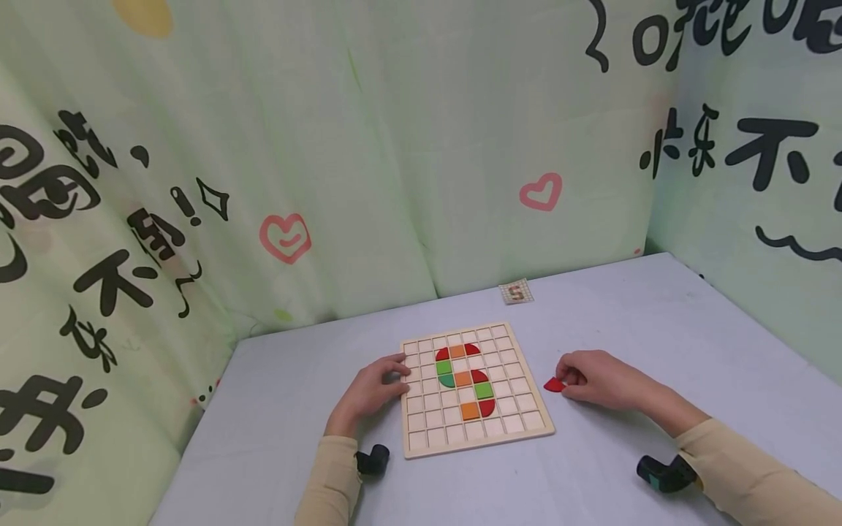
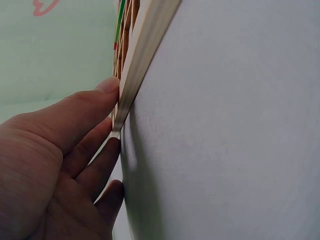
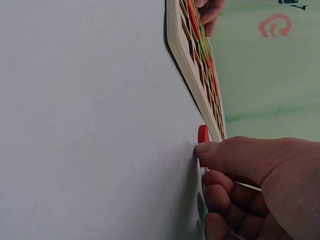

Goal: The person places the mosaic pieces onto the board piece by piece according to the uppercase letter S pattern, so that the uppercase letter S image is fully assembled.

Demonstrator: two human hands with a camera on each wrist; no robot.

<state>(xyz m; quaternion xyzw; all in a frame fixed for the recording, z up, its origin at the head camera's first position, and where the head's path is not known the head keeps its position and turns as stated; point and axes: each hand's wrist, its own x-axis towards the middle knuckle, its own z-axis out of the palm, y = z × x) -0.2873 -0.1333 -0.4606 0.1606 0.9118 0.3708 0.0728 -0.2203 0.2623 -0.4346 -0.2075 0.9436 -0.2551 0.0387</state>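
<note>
A square wooden grid board (image 1: 430,443) lies on the table, slightly turned. Red quarter-circle, orange square, green square and teal quarter-circle tiles sit in its cells, forming an S-like shape. At the board's left edge rests my left hand (image 1: 370,389), thumb and fingers apart and touching the side; the left wrist view shows the thumb tip against the wooden rim (image 2: 142,55). To the right of the board, my right hand (image 1: 601,378) pinches a red quarter-circle tile (image 1: 554,385) low over the tabletop. In the right wrist view, the thumb covers part of this red tile (image 3: 202,134).
A small card (image 1: 516,292) with an S-shaped pattern lies behind the board, near the table's back edge. The white-covered table (image 1: 283,424) meets a pale green curtain (image 1: 368,183) at the back. Black wrist cameras (image 1: 373,460) hang beneath both wrists.
</note>
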